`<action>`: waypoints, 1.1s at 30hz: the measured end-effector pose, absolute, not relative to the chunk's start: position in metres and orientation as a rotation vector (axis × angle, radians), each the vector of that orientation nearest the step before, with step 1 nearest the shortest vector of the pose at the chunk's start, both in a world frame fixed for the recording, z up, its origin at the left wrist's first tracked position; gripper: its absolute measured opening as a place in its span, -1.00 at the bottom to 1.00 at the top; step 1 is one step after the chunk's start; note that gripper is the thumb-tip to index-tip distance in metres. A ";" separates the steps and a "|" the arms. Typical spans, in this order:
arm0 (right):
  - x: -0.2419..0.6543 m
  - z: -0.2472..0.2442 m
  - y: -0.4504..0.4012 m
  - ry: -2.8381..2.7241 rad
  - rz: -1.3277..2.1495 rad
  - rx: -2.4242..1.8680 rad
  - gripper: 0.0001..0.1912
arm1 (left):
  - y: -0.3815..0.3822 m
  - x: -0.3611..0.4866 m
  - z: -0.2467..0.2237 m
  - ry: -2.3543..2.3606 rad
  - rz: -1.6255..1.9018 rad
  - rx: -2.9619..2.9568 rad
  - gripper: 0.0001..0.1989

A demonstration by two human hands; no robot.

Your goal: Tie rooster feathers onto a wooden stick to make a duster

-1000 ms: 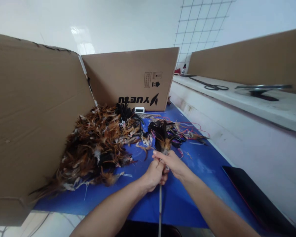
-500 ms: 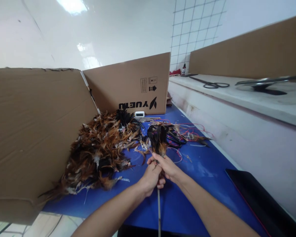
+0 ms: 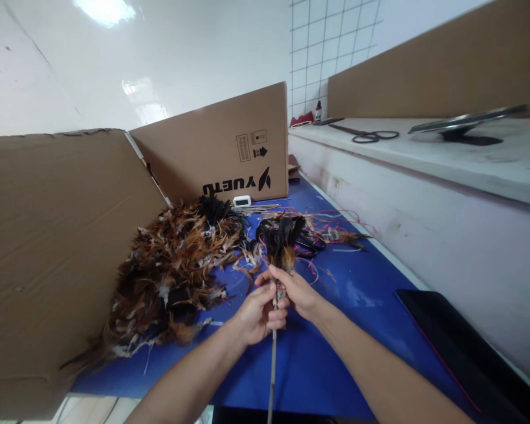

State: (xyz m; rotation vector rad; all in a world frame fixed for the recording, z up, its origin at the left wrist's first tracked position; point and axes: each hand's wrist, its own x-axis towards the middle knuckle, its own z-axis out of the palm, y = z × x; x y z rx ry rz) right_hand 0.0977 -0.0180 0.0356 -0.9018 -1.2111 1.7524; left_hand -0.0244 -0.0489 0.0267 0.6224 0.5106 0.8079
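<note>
A feather duster (image 3: pixel 283 238) stands tilted away from me, with dark and brown feathers fanned out at the top of a thin stick (image 3: pixel 272 368). My left hand (image 3: pixel 257 312) is closed around the stick and the lower ends of the feathers. Just above it, my right hand (image 3: pixel 301 293) grips the base of the feather bunch, thumb along its top. Pale quill ends with a bit of pink show between the two hands. Left of them lies a big pile of brown and black feathers (image 3: pixel 172 265). Behind the duster, scissors handles (image 3: pixel 312 247) are partly covered.
Cardboard panels (image 3: pixel 189 141) wall in the blue table (image 3: pixel 348 353) at the left and back. Near the back lie a small white device (image 3: pixel 242 201), sticks (image 3: pixel 265 208) and pink string (image 3: pixel 357 218). A black mat (image 3: pixel 450 341) lies right. Scissors (image 3: pixel 371 135) rest on the ledge.
My fingers have shifted around the feather base, so the quill ends between my hands now show. The feathers stand more fanned out. The whole view has moved slightly.
</note>
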 end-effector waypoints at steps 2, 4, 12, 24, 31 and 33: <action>0.097 0.035 -0.018 -1.221 1.768 -0.886 -0.49 | -0.048 -0.027 0.028 0.516 0.768 0.654 -0.74; 0.097 0.034 -0.018 -1.236 1.769 -0.880 -0.49 | -0.048 -0.030 0.029 0.534 0.728 0.682 -0.71; 0.095 0.027 -0.017 -1.298 1.810 -0.932 -0.51 | -0.046 -0.038 0.029 0.564 0.630 0.673 -0.63; 0.088 0.029 -0.022 -1.347 1.828 -1.124 -0.46 | -0.049 -0.036 0.012 0.577 0.788 0.682 -0.55; 0.086 0.035 -0.024 -1.348 1.784 -1.087 -0.51 | -0.050 -0.037 0.013 0.546 0.753 0.571 -0.59; 0.086 0.034 -0.024 -1.355 1.761 -1.045 -0.52 | -0.050 -0.039 0.015 0.517 0.713 0.554 -0.61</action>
